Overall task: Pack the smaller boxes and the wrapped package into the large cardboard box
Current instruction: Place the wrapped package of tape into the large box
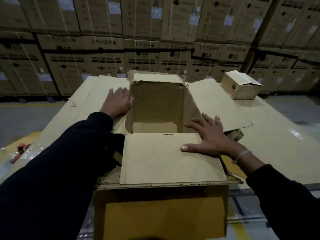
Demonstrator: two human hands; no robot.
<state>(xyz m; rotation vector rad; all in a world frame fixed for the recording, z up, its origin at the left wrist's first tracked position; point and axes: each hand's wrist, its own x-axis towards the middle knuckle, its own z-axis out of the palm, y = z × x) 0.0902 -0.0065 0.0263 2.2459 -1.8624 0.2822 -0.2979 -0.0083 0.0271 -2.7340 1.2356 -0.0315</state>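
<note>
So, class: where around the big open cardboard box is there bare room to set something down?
Bare cardboard sheet lies between the right flap and the small brown carton. The open cardboard box looks empty inside. Crowded: left hand and right hand cover flaps.

- A warehouse — the back of the view is filled by a wall of stacked cartons [107, 61], row upon row, reaching past the top edge.
- Several cartons bear the printed words "WASHING MACHINE" and an LG logo, with white shipping labels [156, 13] stuck on the upper rows.
- Thin straps run down the carton faces.
- A bare grey concrete floor [26, 115] with a painted yellow line shows at the left — storage space, dimly lit.
</note>
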